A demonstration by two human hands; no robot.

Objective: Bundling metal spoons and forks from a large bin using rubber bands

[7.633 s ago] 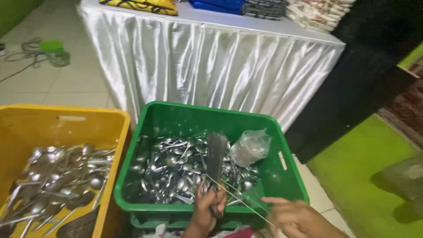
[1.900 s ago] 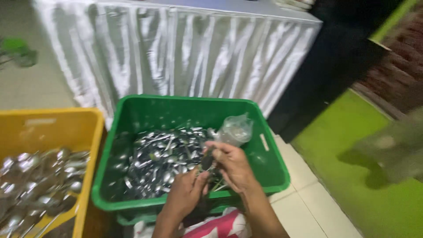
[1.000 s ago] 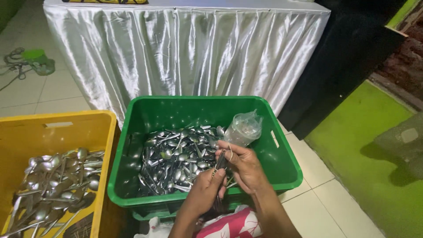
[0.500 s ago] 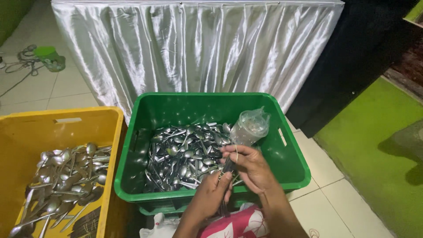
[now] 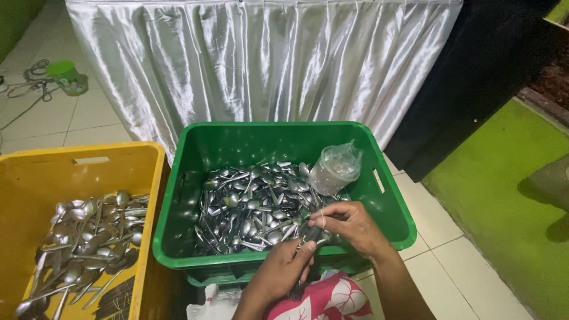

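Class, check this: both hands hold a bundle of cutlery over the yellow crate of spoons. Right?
Not quite. The head view shows the left hand and right hand holding the bundle of cutlery over the green crate; the yellow crate sits beside it.

Can't really make out what the hands [image 5: 349, 228] are pinching, and the yellow crate [image 5: 35, 178] runs off the left edge.

light: bright, even | glare: satin cloth [image 5: 261, 59], spoons [image 5: 249, 207] | focus: sharp | right edge: dark
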